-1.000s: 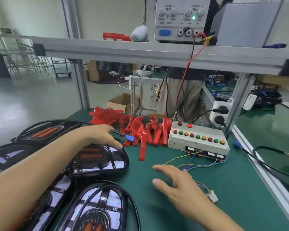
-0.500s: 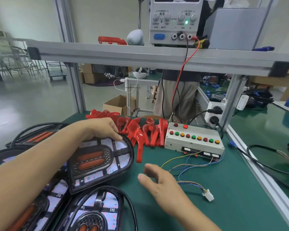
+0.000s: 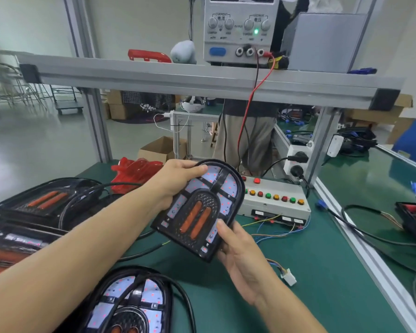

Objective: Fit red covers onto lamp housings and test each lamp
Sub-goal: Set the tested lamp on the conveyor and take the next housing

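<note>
I hold a bare lamp housing (image 3: 198, 210) above the green surface (image 3: 310, 272), my left hand (image 3: 178, 179) gripping its rounded top, my right hand (image 3: 240, 248) pinching its lower edge. Next, I reckon: fetch a red cover from the pile of red covers (image 3: 132, 174) behind.

Workshop bay, pale walls, glossy grey floor.
An aluminium frame (image 3: 99, 131) carries a shelf (image 3: 178, 78) over the green tabletop (image 3: 322, 272); behind, cardboard boxes (image 3: 162, 147), a trolley (image 3: 67, 105) and chairs (image 3: 7, 92).
</note>
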{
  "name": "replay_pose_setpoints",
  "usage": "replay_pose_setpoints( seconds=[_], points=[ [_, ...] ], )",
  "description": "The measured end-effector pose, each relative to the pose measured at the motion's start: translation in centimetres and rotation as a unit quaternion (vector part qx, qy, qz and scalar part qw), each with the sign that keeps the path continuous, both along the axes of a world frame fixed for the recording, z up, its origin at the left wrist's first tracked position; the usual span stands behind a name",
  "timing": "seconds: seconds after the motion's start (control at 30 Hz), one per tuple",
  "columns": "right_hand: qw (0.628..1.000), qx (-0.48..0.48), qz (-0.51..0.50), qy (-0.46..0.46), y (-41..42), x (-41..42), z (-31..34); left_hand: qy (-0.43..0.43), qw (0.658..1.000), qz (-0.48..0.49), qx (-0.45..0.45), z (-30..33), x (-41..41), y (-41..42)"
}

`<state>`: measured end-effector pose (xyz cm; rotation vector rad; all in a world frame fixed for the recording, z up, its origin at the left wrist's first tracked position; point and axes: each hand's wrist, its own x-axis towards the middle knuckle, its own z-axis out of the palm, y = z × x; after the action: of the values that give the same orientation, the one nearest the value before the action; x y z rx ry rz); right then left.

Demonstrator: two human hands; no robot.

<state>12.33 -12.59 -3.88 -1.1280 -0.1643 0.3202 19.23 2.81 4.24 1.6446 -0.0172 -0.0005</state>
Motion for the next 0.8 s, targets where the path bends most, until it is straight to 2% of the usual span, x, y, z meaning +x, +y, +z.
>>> replay_pose_setpoints(
  seconds=[0.17,0.2,0.23,0.27,0.3,0.33,0.37,0.4,0.43,0.47,0.53,0.6,0.63,0.8],
  points=[
    [0.997,0.05,-0.048,0.027,-0.9,1.2,0.2,-0.01,0.997,-0.063,-0.031,0.4,-0.5,-0.8],
    [0.994,0.076,-0.067,0.03,-1.4,1.4,0.5,-0.042,0.998,-0.046,0.011,0.5,-0.4,-0.2],
    [0.99,0.107,-0.089,0.033,-2.2,1.8,0.9,-0.089,0.991,-0.016,0.101,0.7,-0.3,0.8],
    [0.984,0.134,-0.114,0.036,-3.1,2.2,1.3,-0.131,0.964,0.02,0.229,0.7,-0.1,2.0],
    [0.978,0.153,-0.139,0.04,-4.2,2.5,1.6,-0.145,0.914,0.054,0.376,0.5,0.1,3.3],
    [0.972,0.166,-0.161,0.047,-5.3,2.8,1.9,-0.122,0.852,0.071,0.505,0.3,0.1,4.6],
    [0.967,0.171,-0.181,0.057,-6.3,3.0,2.1,-0.073,0.799,0.071,0.592,-0.1,-0.1,5.7],
    [0.963,0.17,-0.198,0.068,-7.1,3.1,2.1,-0.014,0.765,0.061,0.641,-0.8,-0.3,6.5],
    [0.96,0.164,-0.212,0.076,-7.9,3.1,2.1,0.043,0.746,0.042,0.664,-1.6,-0.5,7.1],
    [0.959,0.155,-0.223,0.08,-8.6,3.0,2.0,0.084,0.742,0.02,0.665,-2.5,-0.6,7.6],
    [0.959,0.135,-0.236,0.08,-9.7,2.8,1.7,0.115,0.763,-0.024,0.636,-4.0,-0.6,8.0],
    [0.96,0.115,-0.243,0.077,-10.9,2.4,1.6,0.119,0.788,-0.049,0.602,-4.7,-0.6,7.9],
    [0.961,0.104,-0.243,0.077,-11.5,2.2,1.6,0.117,0.789,-0.052,0.601,-4.9,-0.4,7.8],
    [0.973,0.02,-0.221,0.065,-15.3,1.3,2.1,0.044,0.745,0.001,0.665,-5.8,1.6,6.1]
  ],
)
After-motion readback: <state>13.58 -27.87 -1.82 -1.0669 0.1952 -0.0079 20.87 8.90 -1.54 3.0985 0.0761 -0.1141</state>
